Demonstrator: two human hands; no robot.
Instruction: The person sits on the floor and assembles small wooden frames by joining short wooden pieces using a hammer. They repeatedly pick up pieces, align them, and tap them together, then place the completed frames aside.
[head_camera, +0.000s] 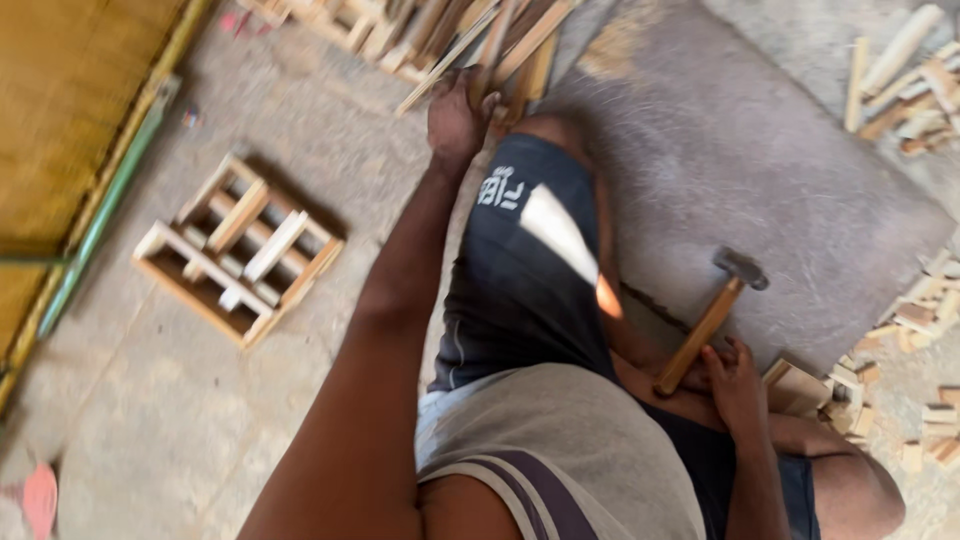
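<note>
At 9 o'clock a small wooden crate (238, 262), an open frame of pale slats with loose slats lying inside it, sits alone on the bare concrete floor (150, 420). A yellow-and-green edge (100, 215) runs along the far left, well apart from the crate.

At 12 o'clock the left hand (455, 118) is stretched out from a long bare arm and reaches into a heap of wooden sticks (470, 40). Its fingers are curled among the sticks and touch them; the blur hides whether they pinch one stick or only press on the heap.

Just right of centre, the person's knee in dark shorts (510, 290) is bent between the two arms.

From 1 to 3 o'clock lies a large flat grey slab (720, 150) on the floor. A hammer (708, 320) with a wooden handle rests slanted on the slab's near edge, its metal head up at 3 o'clock.

At 4 o'clock the right hand (735, 385) has its fingers pressed around the low end of the hammer's handle.

Further right, at 3 to 5 o'clock, short wood offcuts (920, 330) lie scattered beside the slab, and more offcuts lie at 2 o'clock.
</note>
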